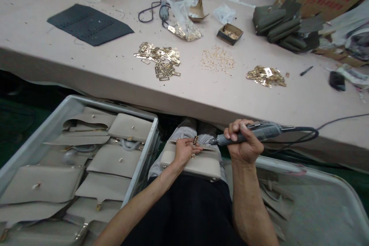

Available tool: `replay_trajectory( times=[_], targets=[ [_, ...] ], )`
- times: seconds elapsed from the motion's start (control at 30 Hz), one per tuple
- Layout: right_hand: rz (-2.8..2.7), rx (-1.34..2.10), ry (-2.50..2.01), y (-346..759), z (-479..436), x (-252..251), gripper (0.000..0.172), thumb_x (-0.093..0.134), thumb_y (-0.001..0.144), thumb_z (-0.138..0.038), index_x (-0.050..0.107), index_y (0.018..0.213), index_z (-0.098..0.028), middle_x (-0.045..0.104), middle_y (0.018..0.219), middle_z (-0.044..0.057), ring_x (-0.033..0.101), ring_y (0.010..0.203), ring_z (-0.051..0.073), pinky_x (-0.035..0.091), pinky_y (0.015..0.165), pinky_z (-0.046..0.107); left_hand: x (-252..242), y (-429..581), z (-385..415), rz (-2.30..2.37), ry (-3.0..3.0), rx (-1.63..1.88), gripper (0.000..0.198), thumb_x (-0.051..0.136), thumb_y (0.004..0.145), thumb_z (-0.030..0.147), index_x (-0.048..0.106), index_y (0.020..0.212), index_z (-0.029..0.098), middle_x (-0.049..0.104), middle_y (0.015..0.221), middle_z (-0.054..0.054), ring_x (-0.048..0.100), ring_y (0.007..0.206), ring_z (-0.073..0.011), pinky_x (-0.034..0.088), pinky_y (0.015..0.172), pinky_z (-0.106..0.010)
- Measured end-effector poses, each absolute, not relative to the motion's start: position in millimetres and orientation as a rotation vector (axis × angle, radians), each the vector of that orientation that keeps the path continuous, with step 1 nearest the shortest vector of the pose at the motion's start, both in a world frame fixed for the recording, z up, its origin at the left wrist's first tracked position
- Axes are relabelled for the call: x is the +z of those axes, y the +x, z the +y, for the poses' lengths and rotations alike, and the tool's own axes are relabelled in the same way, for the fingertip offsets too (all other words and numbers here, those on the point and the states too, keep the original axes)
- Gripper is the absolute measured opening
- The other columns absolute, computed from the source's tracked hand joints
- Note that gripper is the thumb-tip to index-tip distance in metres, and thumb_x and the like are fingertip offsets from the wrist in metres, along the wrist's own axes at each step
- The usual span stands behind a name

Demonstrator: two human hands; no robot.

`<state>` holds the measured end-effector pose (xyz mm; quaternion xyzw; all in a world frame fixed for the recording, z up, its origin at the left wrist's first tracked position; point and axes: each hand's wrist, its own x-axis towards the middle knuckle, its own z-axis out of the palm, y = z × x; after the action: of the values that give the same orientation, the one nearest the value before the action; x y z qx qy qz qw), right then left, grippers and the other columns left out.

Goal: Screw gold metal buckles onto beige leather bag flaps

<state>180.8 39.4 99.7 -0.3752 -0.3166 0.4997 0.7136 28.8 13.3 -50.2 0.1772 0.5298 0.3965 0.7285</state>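
Observation:
A beige handbag [206,164] lies across the lap, with a small gold fitting on its front. My left hand [186,152] is over the bag's flap edge, its fingers closed on a small gold clasp [195,140]. Wrapped in my right hand [244,141] is a grey electric screwdriver [266,130], its cable running off to the right. The driver's tip points left, close to the clasp; whether they touch is too small to tell.
Beige bags fill a grey crate [147,142] at left; another bin [323,177] stands at right. The table [198,92] ahead bears gold hardware piles [266,76], a small box [230,34], dark folded pieces [288,27] and a black sheet [89,24].

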Motion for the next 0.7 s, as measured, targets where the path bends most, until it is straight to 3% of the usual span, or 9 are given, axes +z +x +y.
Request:
replay_trajectory(
  times=[0.27,0.5,0.7],
  targets=[
    [-0.457,1.093,-0.903,208.4,28.2,74.0,0.023,0.078,0.075,-0.022,0.057,0.083,-0.020,0.053,0.075,-0.004,0.044,0.053,0.008,0.043,0.054,0.025,-45.5,32.4,12.6,1.181,0.412,0.869,0.011,0.068,0.078,0.002,0.070,0.088,0.006,0.078,0.080,-0.015,0.080,0.069,-0.0238,0.065,0.058,-0.024],
    [-0.309,1.112,-0.927,221.5,21.7,76.8,0.019,0.077,0.069,-0.018,0.060,0.078,-0.021,0.056,0.072,-0.001,0.047,0.052,0.009,0.043,0.050,0.029,-27.3,36.7,5.1,1.262,0.472,0.908,0.021,0.080,0.081,0.026,0.066,0.079,0.010,0.075,0.066,-0.010,0.072,0.050,-0.0175,0.054,0.041,-0.019],
    [0.267,1.000,-0.730,244.1,2.2,60.4,0.019,0.067,0.075,-0.003,0.067,0.077,-0.023,0.062,0.078,0.013,0.063,0.064,0.015,0.037,0.041,0.041,-5.1,15.3,-8.5,1.220,0.527,1.033,0.040,0.080,0.076,0.050,0.064,0.079,0.014,0.074,0.068,-0.007,0.061,0.036,-0.0128,0.046,0.032,-0.020]
  ],
)
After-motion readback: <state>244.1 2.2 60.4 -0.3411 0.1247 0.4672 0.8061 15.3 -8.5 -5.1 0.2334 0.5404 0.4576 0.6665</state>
